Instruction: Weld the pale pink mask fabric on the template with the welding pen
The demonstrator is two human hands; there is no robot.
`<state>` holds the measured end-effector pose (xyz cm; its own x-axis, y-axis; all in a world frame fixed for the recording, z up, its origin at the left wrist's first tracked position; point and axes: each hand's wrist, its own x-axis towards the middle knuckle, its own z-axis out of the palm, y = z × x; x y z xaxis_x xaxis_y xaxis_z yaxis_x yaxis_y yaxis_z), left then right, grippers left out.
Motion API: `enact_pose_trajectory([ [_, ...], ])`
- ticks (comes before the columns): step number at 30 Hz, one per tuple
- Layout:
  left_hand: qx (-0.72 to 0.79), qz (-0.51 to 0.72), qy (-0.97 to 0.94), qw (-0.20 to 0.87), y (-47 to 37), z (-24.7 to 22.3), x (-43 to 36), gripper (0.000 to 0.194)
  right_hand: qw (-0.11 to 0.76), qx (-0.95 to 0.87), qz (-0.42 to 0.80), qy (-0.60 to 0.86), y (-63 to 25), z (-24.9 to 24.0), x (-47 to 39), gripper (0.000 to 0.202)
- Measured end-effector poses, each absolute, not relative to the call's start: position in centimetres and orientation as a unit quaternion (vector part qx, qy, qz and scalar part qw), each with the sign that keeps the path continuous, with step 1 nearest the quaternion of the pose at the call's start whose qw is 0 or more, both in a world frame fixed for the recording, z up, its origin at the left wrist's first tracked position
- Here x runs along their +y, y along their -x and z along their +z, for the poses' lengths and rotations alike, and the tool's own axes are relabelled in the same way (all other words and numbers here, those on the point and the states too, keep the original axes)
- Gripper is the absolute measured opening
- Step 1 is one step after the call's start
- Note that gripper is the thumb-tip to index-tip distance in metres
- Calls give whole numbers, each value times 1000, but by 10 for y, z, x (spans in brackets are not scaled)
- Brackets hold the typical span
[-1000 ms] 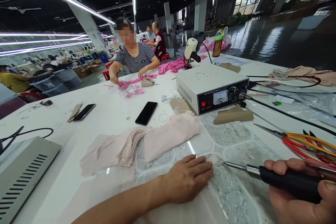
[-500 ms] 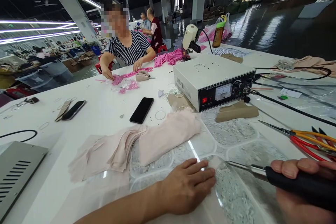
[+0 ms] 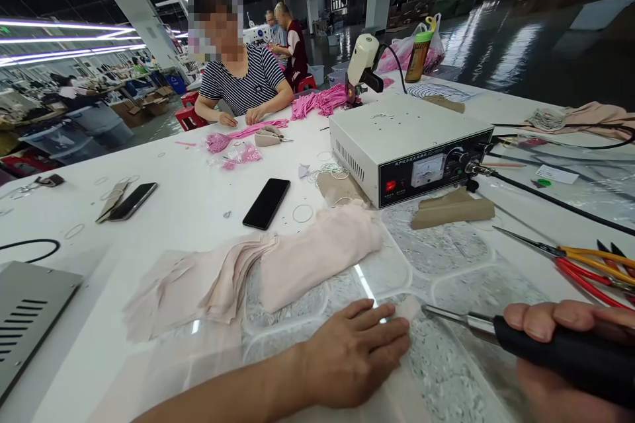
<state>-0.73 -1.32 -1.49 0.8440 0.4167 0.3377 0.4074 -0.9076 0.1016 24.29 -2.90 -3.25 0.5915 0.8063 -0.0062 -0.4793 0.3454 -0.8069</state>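
My left hand (image 3: 354, 353) lies flat, fingers extended, on a thin sheer pale fabric (image 3: 407, 310) over a clear patterned mat (image 3: 459, 357). At the right, my right hand (image 3: 555, 344) is wrapped round the black handle of a metal-tipped tool (image 3: 481, 325). The tool's tip points left and is at the fabric's edge, just right of my left fingers. Beyond my left hand lies a stack of pale pink fabric pieces (image 3: 317, 258). A grey control box (image 3: 411, 139) with a lit red switch stands behind the mat.
A black phone (image 3: 266, 203) lies left of the box, another phone (image 3: 133, 201) farther left. Scissors with orange and red handles (image 3: 590, 264) lie at the right. A grey vented box (image 3: 34, 324) is at the left edge. Across the table sits a person in stripes (image 3: 243, 86) near pink straps.
The tool tip has shifted slightly left along the fabric's edge. The person across has drawn a hand back from the pink bundle. The view has shifted a little.
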Motion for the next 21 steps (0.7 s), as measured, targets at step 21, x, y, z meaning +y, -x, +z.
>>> enact_pose_trajectory([
  [21, 215, 179, -960, 13, 6, -13, -14, 30, 783, -244, 363, 442, -239, -30, -29, 30],
])
